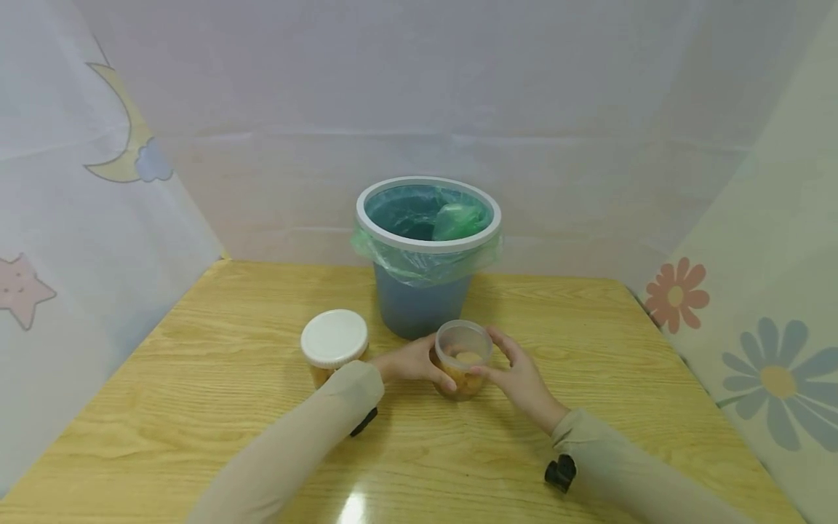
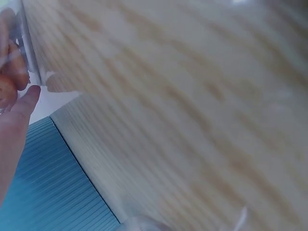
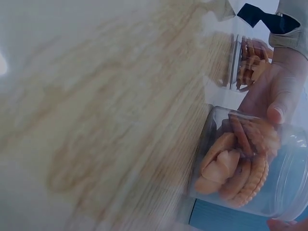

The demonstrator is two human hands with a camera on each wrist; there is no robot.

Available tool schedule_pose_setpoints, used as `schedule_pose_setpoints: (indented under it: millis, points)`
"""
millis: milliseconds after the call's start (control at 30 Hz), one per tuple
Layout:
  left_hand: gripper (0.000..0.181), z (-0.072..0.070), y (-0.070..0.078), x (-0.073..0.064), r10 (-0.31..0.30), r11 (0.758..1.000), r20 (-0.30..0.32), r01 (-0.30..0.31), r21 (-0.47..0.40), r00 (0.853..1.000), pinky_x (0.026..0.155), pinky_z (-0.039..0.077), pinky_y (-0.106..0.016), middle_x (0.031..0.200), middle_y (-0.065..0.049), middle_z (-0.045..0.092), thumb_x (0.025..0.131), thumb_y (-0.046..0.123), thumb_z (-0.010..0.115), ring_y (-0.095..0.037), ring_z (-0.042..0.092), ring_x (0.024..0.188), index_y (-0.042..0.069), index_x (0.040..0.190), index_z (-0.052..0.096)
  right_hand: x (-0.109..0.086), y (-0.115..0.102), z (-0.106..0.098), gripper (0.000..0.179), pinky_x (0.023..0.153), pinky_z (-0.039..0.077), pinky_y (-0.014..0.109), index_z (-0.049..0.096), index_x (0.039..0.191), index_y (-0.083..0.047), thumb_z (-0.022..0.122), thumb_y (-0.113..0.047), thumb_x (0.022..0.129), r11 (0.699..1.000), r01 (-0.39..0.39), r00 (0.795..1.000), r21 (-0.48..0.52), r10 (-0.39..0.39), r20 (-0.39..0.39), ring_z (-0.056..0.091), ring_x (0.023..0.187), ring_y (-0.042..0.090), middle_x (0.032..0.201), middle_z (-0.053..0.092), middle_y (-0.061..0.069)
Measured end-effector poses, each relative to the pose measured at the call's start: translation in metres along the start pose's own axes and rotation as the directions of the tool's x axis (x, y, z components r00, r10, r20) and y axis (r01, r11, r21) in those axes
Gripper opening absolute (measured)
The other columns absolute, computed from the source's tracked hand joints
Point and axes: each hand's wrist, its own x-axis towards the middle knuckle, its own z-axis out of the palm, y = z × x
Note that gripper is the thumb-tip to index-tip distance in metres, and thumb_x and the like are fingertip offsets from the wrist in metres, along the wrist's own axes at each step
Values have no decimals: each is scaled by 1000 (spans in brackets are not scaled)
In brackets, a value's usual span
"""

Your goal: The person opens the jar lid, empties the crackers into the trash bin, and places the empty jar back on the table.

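A clear plastic jar (image 1: 463,348) without a lid stands on the table in front of the bin, with brown biscuits (image 3: 231,168) in its lower part. My left hand (image 1: 411,359) holds the jar's left side, thumb toward the front and the other fingers partly hidden behind it. From the right, my right hand (image 1: 522,382) grips the same jar, its thumb on the near wall and fingers by the rim. A second jar (image 1: 334,339) with a white lid, also holding biscuits, is just left of my left hand, partly covered by the left forearm.
Behind the jars stands a blue bin (image 1: 419,295) with a white rim ring (image 1: 428,246) and a green plastic liner (image 1: 458,220) folded over it. The wooden table (image 1: 216,378) ends at printed cloth walls (image 1: 301,87) at the back and sides.
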Motion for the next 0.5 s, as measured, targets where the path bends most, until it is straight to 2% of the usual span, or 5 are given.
schedule_pose_setpoints:
  millis: [233, 367, 500]
  points:
    - [85, 0, 2, -1, -6, 1000, -2, 6, 23, 1000, 106, 35, -35, 140, -4, 45, 79, 0, 79, -16, 46, 124, 9, 149, 32, 4, 4, -6, 80, 108, 15, 67, 26, 151, 3, 72, -18, 89, 1000, -22, 999, 0, 22, 44, 18, 143, 40, 156, 24, 22]
    - [84, 0, 4, -1, -23, 999, -3, 23, 24, 1000, 108, 33, -35, 142, -2, 44, 80, 2, 79, -15, 45, 127, 12, 149, 32, 10, 7, -12, 77, 110, 14, 65, 27, 149, 6, 71, -14, 90, 999, -15, 996, 39, 11, 89, 16, 143, 42, 155, 24, 24]
    - [84, 0, 5, -1, -10, 1000, 1, 10, 26, 1000, 108, 34, -35, 142, -3, 44, 80, 1, 79, -17, 44, 127, 11, 149, 32, 15, 11, -18, 77, 109, 14, 65, 27, 148, 8, 72, -12, 89, 998, 2, 989, 59, -10, 145, 14, 142, 46, 154, 22, 26]
